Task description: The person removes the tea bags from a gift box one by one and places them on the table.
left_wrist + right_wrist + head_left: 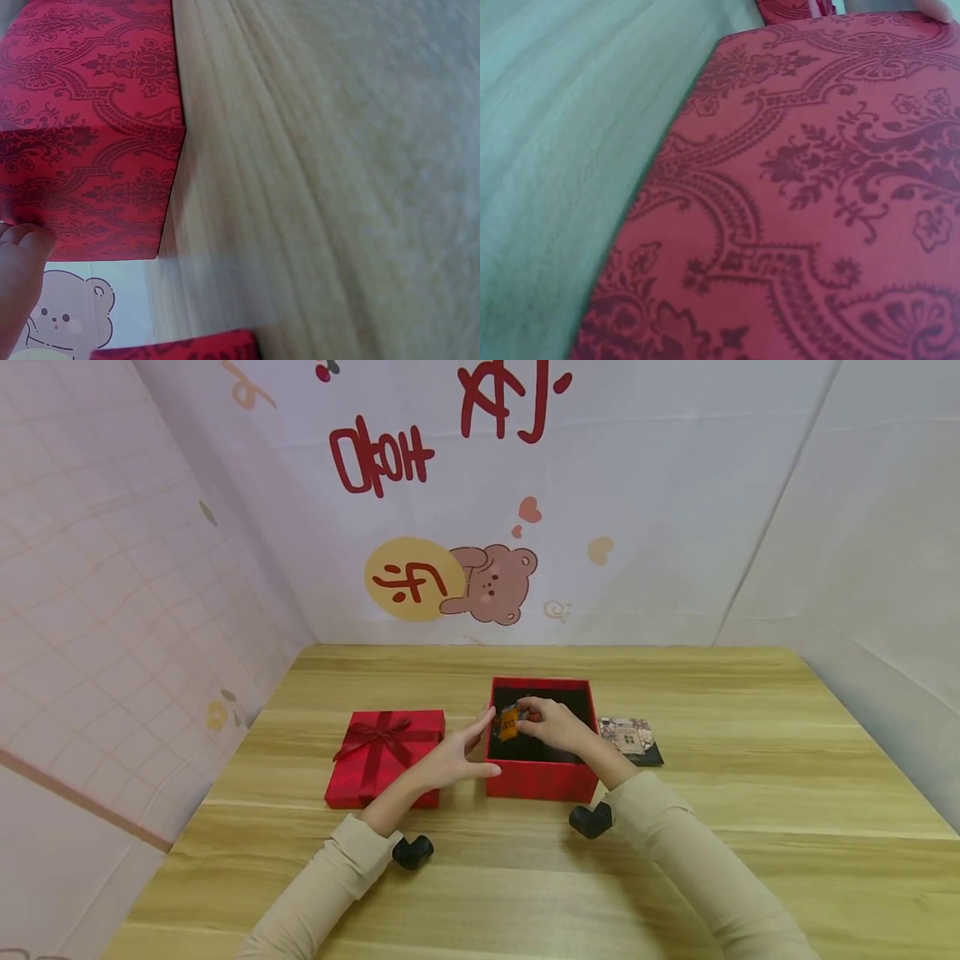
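Note:
A red gift box (540, 782) stands without its lid, its inside dark. My right hand (558, 727) reaches into it over the front right edge and pinches a small orange packet (509, 724) with dark lettering at the left inside. Beside the box's left wall is my left hand (448, 762), thumb and fingers spread. In the left wrist view its fingers (30, 247) touch the red patterned box side (90, 112). The right wrist view shows mostly the box's patterned wall (840, 165), with the right hand's fingers hidden.
To the left lies the red lid (420, 727) with a dark red ribbon bow. Against the box's right side rests a flat printed card or packet (630, 739) with a house picture. A decorated cloth wall (637, 485) closes off the back of the wooden table (510, 893).

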`<state>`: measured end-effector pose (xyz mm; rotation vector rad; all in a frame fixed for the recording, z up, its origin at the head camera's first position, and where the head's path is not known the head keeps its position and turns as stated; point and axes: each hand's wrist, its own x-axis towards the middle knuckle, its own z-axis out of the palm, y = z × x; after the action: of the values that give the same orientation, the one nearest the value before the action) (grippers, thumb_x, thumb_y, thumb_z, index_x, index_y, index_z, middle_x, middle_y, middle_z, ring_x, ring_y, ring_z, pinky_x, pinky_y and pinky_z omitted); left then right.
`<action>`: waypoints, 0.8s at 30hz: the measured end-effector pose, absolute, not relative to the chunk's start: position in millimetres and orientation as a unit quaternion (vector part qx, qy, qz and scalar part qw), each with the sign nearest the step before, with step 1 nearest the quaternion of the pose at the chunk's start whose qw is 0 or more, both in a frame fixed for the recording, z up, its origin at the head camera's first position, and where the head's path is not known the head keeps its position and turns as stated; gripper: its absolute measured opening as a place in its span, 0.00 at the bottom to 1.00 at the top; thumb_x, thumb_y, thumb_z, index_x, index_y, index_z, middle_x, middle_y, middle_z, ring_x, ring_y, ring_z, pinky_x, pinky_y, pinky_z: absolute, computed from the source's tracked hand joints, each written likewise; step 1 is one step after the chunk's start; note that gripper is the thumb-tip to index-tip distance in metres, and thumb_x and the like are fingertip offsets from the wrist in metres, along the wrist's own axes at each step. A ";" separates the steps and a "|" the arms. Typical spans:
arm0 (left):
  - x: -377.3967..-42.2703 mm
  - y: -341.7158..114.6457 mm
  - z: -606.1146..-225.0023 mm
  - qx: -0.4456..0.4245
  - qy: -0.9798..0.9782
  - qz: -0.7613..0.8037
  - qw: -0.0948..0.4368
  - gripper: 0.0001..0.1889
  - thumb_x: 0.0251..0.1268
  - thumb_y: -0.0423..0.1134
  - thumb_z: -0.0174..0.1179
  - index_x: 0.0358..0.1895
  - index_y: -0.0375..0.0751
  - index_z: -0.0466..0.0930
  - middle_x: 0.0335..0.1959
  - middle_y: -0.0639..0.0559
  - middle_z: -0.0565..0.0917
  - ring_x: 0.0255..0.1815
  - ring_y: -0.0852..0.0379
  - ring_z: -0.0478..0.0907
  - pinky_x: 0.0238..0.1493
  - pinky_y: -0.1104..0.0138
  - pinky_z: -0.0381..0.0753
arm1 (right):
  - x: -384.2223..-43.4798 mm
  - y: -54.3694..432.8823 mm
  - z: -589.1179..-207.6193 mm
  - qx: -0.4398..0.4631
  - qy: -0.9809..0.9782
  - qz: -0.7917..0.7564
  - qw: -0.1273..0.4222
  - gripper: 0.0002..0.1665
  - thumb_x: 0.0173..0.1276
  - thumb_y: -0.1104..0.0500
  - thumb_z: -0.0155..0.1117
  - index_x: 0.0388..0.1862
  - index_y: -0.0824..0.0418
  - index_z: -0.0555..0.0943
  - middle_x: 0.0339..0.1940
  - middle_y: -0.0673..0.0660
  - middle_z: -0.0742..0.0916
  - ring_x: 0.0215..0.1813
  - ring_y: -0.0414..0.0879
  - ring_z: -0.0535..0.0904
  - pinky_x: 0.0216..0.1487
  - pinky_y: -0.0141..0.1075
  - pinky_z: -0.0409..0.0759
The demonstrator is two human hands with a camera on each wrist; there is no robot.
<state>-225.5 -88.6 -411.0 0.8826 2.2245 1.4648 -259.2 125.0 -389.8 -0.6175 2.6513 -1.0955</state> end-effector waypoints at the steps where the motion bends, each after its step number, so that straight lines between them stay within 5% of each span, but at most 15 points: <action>1: -225.6 -88.6 -411.2 0.309 0.782 0.515 0.167 0.44 0.60 0.31 0.58 0.72 0.39 0.36 0.73 0.48 0.34 0.73 0.52 0.35 0.69 0.56 0.48 | -259.2 124.6 -389.6 -0.210 0.899 -0.370 0.104 0.27 0.66 0.59 0.56 0.61 0.72 0.67 0.52 0.68 0.79 0.54 0.59 0.75 0.52 0.48 0.75; 7: -220.1 -88.0 -399.9 0.306 0.783 0.514 0.172 0.44 0.59 0.29 0.58 0.71 0.33 0.36 0.73 0.42 0.35 0.73 0.48 0.35 0.68 0.55 0.48 | -260.3 124.3 -389.5 -0.204 0.898 -0.374 0.110 0.28 0.65 0.60 0.57 0.61 0.71 0.68 0.53 0.68 0.79 0.55 0.58 0.74 0.54 0.48 0.73; 14: -223.3 -88.3 -406.2 0.312 0.783 0.513 0.165 0.45 0.59 0.31 0.60 0.71 0.35 0.37 0.73 0.44 0.35 0.73 0.51 0.34 0.69 0.55 0.48 | -258.1 127.3 -388.1 -0.176 0.874 -0.439 0.110 0.28 0.65 0.63 0.57 0.63 0.69 0.68 0.51 0.68 0.79 0.41 0.50 0.79 0.40 0.38 0.79; 24: -226.2 -89.7 -412.8 0.313 0.784 0.514 0.154 0.45 0.58 0.34 0.61 0.72 0.37 0.38 0.74 0.47 0.37 0.73 0.53 0.35 0.68 0.56 0.50 | -252.9 137.6 -383.2 -0.145 0.840 -0.511 0.108 0.29 0.64 0.66 0.56 0.65 0.65 0.66 0.60 0.66 0.74 0.57 0.58 0.73 0.47 0.43 0.78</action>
<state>-226.2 -89.7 -412.8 0.8960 2.2459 1.4733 -252.9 137.6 -383.2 -0.4258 2.4729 -1.5032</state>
